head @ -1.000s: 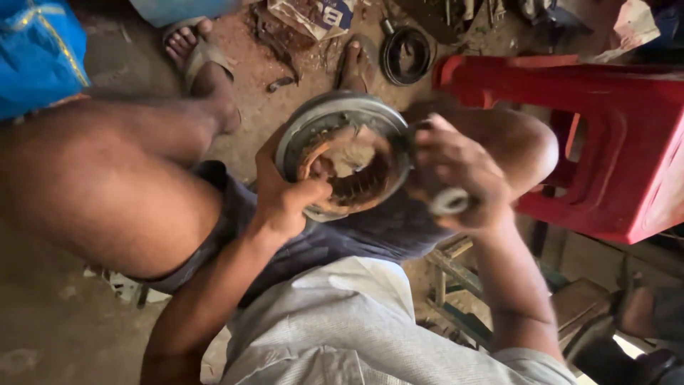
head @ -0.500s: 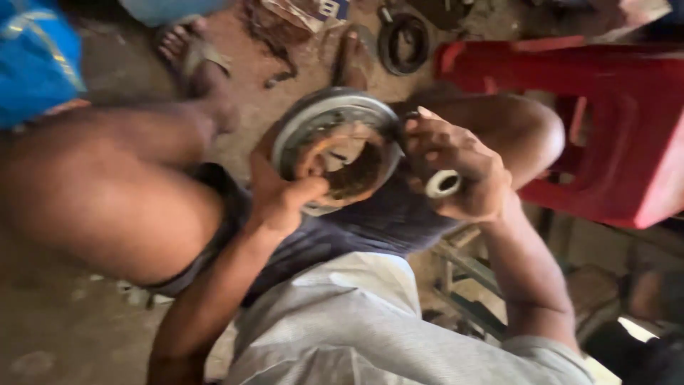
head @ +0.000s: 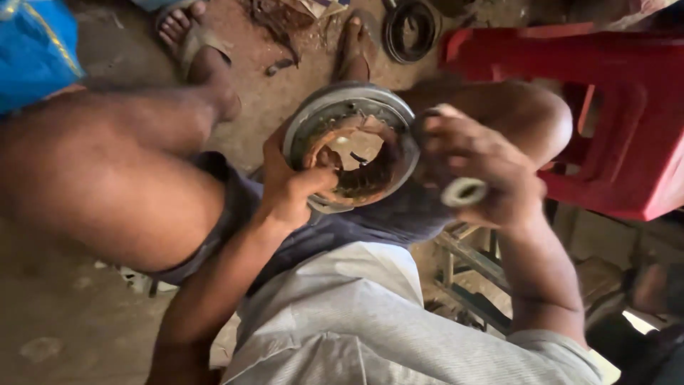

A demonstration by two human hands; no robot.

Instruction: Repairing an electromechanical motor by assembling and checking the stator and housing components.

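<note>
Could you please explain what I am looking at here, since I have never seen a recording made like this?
There is no machine: the one view comes from a camera worn on a person's head, looking down at their own lap and bare hands. The person sits low, knees apart, above a dirt floor.

The left hand grips the near rim of a round metal part, a shallow grey drum with a rusty ring inside, thumb reaching into its opening. The right hand holds the drum's far side and also clasps a small pale ring-shaped piece; what it is cannot be told.

Around them: a red plastic stool to the right, a dark coil on the floor beyond, and another person's sandalled foot at the top.
</note>
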